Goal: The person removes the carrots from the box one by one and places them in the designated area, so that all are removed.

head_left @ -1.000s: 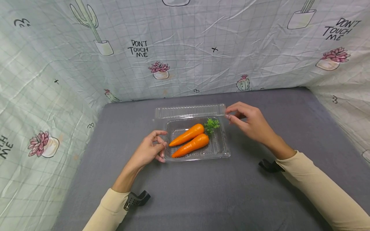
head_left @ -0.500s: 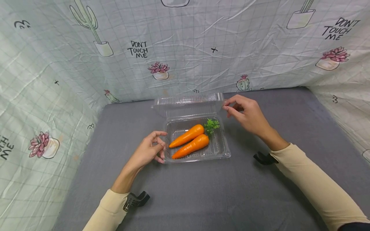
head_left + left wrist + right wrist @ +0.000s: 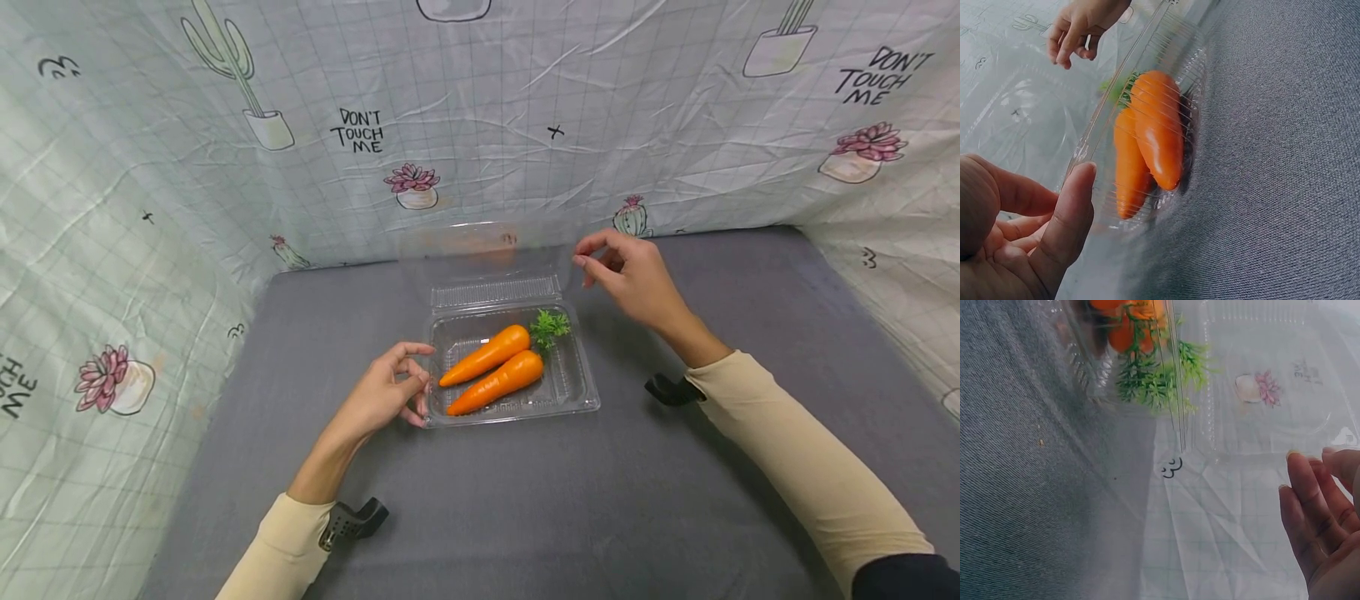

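Open clear box (image 3: 517, 419) with two carrots (image 3: 497, 383) between two hands.
On the grey worktop (image 3: 525, 508), the left hand (image 3: 382, 390) grips the box's left edge and the right hand (image 3: 632, 277) pinches the right edge of its raised lid (image 3: 487, 250); green leaves (image 3: 550, 327) lie by the carrots' thick ends, before a plant-printed cloth (image 3: 480, 100).

Carrots (image 3: 1120, 337) partly outside right wrist view

Clamshell container (image 3: 566, 383) on table (image 3: 480, 508); inside, front carrot (image 3: 498, 382), rear carrot (image 3: 487, 353), carrot greens (image 3: 551, 327) at right. Lid (image 3: 487, 252) raised behind. Left hand (image 3: 384, 392) at left rim; right hand (image 3: 633, 279) at lid's right edge. Cloth backdrop (image 3: 480, 92) rearmost.
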The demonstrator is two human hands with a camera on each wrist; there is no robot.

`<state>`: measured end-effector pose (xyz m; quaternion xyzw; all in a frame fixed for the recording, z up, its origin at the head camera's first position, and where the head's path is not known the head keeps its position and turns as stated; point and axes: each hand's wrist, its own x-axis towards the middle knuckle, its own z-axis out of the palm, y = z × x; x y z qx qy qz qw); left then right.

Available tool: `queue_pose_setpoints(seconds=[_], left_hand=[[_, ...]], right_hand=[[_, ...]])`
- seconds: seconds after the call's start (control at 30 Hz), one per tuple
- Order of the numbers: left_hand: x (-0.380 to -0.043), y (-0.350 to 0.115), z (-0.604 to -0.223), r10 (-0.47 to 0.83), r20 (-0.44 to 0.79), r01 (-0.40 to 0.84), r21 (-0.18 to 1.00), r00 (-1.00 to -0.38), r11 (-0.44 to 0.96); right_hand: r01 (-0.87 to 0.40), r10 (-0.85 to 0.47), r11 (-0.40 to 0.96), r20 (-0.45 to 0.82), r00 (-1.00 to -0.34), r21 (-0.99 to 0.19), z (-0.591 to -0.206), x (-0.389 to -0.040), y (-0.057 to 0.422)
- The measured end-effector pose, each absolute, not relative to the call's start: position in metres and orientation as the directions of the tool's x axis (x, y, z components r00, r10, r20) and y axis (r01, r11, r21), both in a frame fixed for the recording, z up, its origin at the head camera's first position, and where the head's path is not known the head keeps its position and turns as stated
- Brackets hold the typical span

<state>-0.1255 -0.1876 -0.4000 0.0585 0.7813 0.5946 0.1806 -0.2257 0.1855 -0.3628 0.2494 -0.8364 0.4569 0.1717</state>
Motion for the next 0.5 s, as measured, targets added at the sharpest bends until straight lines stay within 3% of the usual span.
queue_pose_setpoints(seconds=[0.5], left_hand=[[-0.125,-0.187,-0.399,0.302,-0.222,-0.121,0.941,-0.927,0.317]], right_hand=[[-0.479,-0.219,0.485,0.428,-0.877,-0.732,-0.360,-0.249,0.183]])
